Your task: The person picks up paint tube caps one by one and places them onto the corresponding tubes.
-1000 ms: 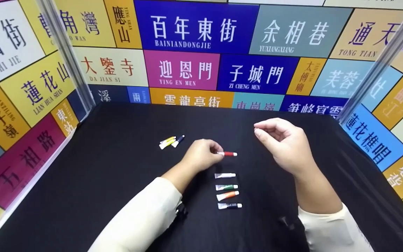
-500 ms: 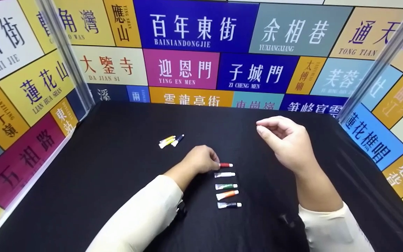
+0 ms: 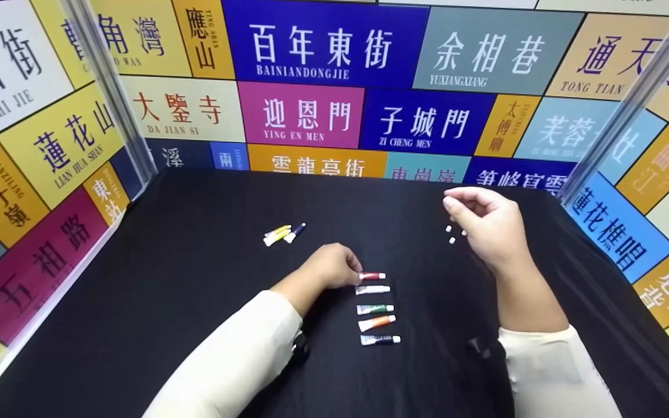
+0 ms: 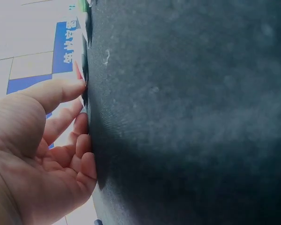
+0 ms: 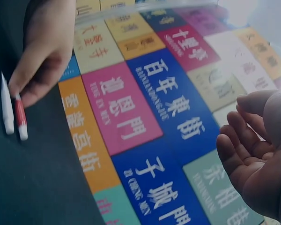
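My left hand (image 3: 334, 266) pinches the tail end of a small red paint tube (image 3: 374, 276), which lies flat on the black cloth with its white cap to the right. In the left wrist view the thumb (image 4: 65, 90) and forefinger meet at that tube's end. Below it, in a column, lie a white tube (image 3: 373, 289), a green tube (image 3: 376, 309), an orange tube (image 3: 377, 323) and a dark tube (image 3: 381, 339). My right hand (image 3: 488, 226) hovers at the right, fingers loosely bent; the right wrist view shows nothing between them.
Two yellow tubes (image 3: 278, 235) and a navy tube (image 3: 297, 233) lie in a small pile farther back on the left. Tiny white pieces (image 3: 449, 229) sit on the cloth below my right hand. Panels with Chinese lettering (image 3: 323, 46) enclose the table at the back and sides.
My left hand has brought the red tube toward me, down beside the white one. My right hand has shifted right and back, which uncovers the tiny white pieces.
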The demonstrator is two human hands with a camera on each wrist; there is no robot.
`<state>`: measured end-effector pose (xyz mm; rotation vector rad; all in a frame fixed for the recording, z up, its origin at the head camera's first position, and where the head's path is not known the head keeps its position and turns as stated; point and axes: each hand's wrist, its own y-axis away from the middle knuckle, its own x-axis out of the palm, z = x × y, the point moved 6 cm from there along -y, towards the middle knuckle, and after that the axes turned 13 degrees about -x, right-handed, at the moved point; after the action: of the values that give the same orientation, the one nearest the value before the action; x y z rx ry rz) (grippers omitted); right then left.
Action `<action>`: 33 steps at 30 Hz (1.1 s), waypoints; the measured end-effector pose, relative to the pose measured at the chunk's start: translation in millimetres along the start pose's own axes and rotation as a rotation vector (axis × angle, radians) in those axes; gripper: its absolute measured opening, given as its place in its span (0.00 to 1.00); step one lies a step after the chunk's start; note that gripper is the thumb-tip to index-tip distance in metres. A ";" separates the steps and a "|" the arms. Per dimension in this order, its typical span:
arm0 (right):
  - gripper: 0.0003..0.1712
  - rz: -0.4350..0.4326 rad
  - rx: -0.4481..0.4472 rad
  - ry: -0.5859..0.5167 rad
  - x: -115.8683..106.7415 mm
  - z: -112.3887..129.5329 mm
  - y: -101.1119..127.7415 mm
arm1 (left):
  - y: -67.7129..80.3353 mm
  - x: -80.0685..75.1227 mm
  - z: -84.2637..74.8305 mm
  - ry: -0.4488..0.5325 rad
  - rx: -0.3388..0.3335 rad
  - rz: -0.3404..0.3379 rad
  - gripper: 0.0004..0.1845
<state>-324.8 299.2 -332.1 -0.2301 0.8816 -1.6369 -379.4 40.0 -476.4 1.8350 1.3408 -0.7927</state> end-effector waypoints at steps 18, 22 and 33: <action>0.19 -0.062 0.293 -0.129 -12.1 -117.1 -4.6 | 2.6 -7.9 11.5 0.038 -0.031 -0.012 0.10; 0.17 -0.071 0.347 -0.161 -9.8 -138.0 -1.4 | 3.8 -9.3 13.4 0.042 -0.035 -0.023 0.12; 0.26 -0.023 0.459 -0.109 -12.6 -184.8 15.3 | 3.8 -7.5 13.5 0.050 -0.036 -0.023 0.12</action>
<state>-418.5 387.4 -466.2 -0.0088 0.4054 -1.7821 -378.7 24.2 -477.1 1.8258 1.4013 -0.7342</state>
